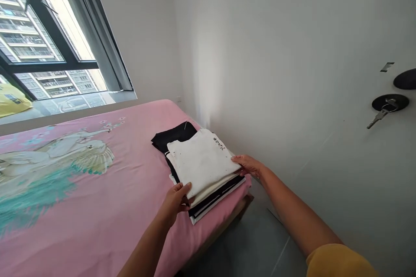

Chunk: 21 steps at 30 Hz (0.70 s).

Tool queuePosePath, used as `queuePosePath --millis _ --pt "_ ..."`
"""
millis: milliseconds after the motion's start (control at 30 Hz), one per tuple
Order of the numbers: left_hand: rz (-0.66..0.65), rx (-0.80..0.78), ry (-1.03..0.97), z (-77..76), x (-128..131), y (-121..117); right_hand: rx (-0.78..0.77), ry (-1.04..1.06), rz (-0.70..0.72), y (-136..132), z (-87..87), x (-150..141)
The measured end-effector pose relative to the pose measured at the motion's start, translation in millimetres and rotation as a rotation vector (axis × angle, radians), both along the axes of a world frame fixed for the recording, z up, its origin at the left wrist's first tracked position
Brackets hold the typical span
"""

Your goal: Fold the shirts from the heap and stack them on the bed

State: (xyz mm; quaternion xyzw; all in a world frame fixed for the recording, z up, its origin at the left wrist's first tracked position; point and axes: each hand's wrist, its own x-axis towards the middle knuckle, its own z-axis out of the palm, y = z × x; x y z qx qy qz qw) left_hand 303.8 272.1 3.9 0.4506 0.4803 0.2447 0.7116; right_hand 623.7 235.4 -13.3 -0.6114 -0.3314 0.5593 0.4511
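A folded white T-shirt (201, 160) with small dark lettering lies on top of a stack of folded clothes (216, 194), whose layers show white, cream and black. My left hand (175, 201) grips its near left corner, thumb on top and fingers underneath. On the right side, my right hand (248, 165) pinches the other near corner the same way, with most fingertips hidden below the cloth. Behind the white T-shirt, a folded black garment (173, 136) sticks out at the back of the pile.
The stack rests at the corner of a bed with a pink sheet (130, 199) printed with a white bird. A white wall (276, 73) runs close on the right. Keys (378, 117) hang from a door lock. A yellow bag (13, 100) sits on the windowsill.
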Motion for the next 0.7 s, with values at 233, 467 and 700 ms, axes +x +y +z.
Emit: queuePosePath --millis 233,467,700 --pt "-0.03 0.106 0.004 10.8 3.5 -10.1 0.022 -0.091 -0.089 8.9 2.8 4.1" --pt "0.045 0.051 0.025 -11.7 -1.7 -27.8 0.0 -0.175 -0.207 -6.9 -4.0 -11.4" --pt "0.134 0.07 -0.002 -39.4 -38.4 -63.7 0.053 -0.253 -0.388 -63.1 -6.5 -38.8"
